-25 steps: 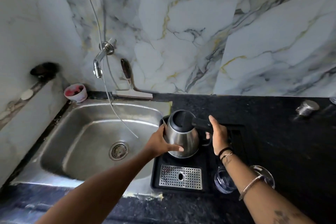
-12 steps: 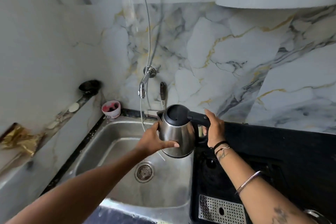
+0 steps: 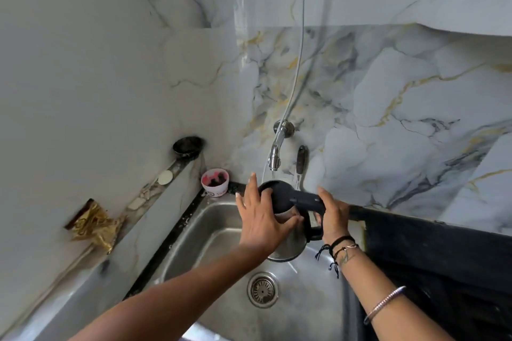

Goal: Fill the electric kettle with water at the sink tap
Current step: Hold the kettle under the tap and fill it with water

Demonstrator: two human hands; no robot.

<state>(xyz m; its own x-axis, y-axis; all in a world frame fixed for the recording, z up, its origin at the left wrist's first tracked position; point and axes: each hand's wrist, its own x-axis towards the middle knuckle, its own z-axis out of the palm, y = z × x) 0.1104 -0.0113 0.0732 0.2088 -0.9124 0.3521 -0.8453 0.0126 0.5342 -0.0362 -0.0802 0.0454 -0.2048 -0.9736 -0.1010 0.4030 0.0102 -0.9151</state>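
Note:
A steel electric kettle (image 3: 289, 246) with a black lid and black handle hangs over the steel sink (image 3: 216, 230), just below the chrome wall tap (image 3: 275, 156). My right hand (image 3: 333, 214) grips the black handle. My left hand (image 3: 263, 220) lies against the kettle's left side, thumb across the steel body and fingers spread upward by the lid. The lid looks closed. No water is seen running from the tap.
A round drain (image 3: 262, 289) lies below the kettle. A small pink-and-white cup (image 3: 215, 183) stands at the sink's back left corner. A black-handled scraper (image 3: 301, 159) leans on the marble wall. A gold wrapper (image 3: 92, 225) lies on the left ledge. Black counter (image 3: 432, 246) runs right.
The kettle has been lifted off its black tray and carried left and back over the sink to under the tap. My left fingers have spread open along its side.

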